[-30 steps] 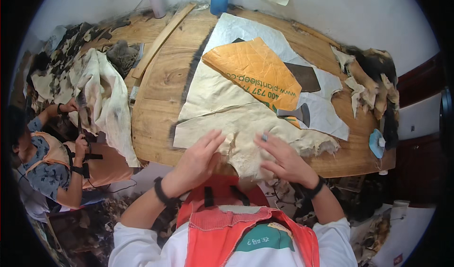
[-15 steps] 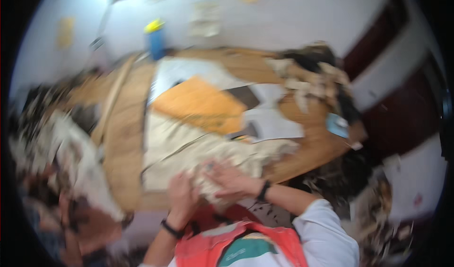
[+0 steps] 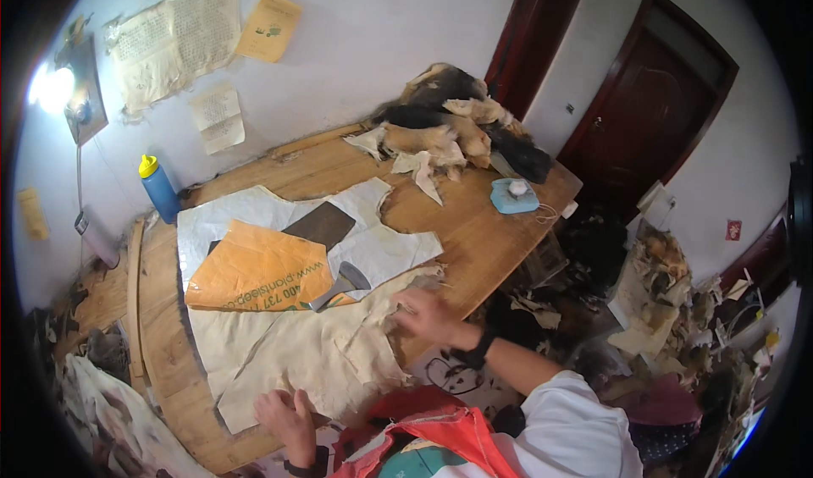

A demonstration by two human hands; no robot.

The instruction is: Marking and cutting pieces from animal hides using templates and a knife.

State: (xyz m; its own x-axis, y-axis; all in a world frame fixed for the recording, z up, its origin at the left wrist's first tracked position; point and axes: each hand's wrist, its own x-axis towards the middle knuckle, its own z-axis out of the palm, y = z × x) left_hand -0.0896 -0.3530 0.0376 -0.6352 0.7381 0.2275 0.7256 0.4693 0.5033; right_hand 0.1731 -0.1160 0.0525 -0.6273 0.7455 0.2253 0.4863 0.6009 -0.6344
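Note:
A cream hide or skin piece [image 3: 279,355], slightly wrinkled, lies over the near part of the wooden table [image 3: 474,249]. My left hand [image 3: 286,423] rests at its near edge, thumb apart from the fingers. At the hide's right edge is my right hand [image 3: 423,315], fingers loosely bent and apart, with nothing visible in them; whether it touches the hide is hard to tell. Beyond the hide lies a pale garment-shaped sheet [image 3: 398,245]. An orange printed wrapper [image 3: 254,262], a dark flat block [image 3: 320,226] and a fan-bladed scraper [image 3: 343,283] lie on top.
A blue bottle with a yellow cap [image 3: 159,192] stands at the back left, near a long wooden strip [image 3: 135,300]. Fur scraps [image 3: 449,131] are heaped at the far corner, with a light-blue box [image 3: 514,196] nearby. More scraps [image 3: 656,283] pile up right of the table.
My hands have moved apart from the bunched near part of the hide, which now lies flatter. My view has turned to the right, bringing the doors further in.

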